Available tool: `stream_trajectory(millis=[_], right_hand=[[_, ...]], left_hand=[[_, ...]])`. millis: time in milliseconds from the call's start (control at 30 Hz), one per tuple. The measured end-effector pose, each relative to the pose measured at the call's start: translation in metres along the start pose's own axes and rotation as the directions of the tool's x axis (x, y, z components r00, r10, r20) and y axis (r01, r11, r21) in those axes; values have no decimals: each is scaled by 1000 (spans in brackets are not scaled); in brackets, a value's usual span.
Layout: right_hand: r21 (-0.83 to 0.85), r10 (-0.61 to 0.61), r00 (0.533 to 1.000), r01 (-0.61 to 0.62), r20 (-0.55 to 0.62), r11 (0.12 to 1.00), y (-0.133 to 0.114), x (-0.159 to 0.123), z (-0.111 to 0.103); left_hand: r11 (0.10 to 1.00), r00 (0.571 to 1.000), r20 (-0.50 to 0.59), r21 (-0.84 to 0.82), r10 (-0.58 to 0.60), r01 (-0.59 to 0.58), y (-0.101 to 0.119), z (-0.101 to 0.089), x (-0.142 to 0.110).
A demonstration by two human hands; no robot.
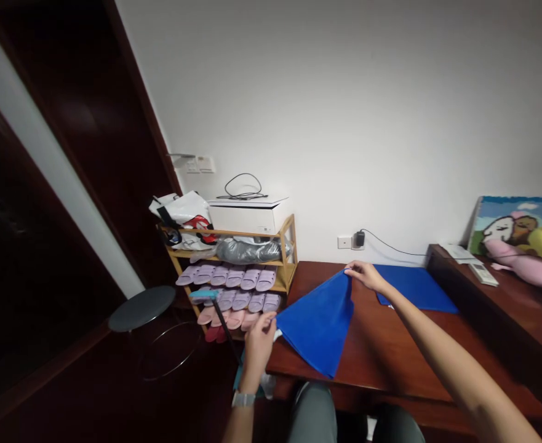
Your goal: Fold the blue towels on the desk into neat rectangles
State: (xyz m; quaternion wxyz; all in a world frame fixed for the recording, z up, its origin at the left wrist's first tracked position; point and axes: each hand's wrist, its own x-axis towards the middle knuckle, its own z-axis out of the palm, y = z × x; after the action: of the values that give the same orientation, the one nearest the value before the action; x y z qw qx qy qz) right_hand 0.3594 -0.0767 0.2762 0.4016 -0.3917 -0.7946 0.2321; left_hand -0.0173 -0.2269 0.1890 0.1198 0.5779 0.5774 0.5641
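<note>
A blue cloth hangs stretched between my two hands above the reddish-brown wooden table. My left hand pinches one corner at the table's left side, where a small white tag shows beside the fingers. Farther back and to the right, my right hand pinches another corner, held higher. The cloth's loose part droops to a point near the table's front edge. Another blue cloth lies flat on the table behind my right forearm.
Left of the table stands a wooden rack with several rows of slippers and a white box. A round stool is farther left. On the right, a raised ledge carries a remote control and a pink plush toy.
</note>
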Motion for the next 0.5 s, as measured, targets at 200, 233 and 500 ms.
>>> stream_trajectory(millis=[200,233,500], right_hand=[[130,67,963,-34,-260,991,-47,-53,-79],[144,85,953,-44,-292,989,-52,-60,-86],[227,156,912,-71,-379,971,-61,-106,-112]], left_hand=[[953,985,108,-285,138,-103,116,-23,82],[944,977,133,-307,169,-122,130,-25,91],[935,928,344,-355,143,-13,170,-13,113]])
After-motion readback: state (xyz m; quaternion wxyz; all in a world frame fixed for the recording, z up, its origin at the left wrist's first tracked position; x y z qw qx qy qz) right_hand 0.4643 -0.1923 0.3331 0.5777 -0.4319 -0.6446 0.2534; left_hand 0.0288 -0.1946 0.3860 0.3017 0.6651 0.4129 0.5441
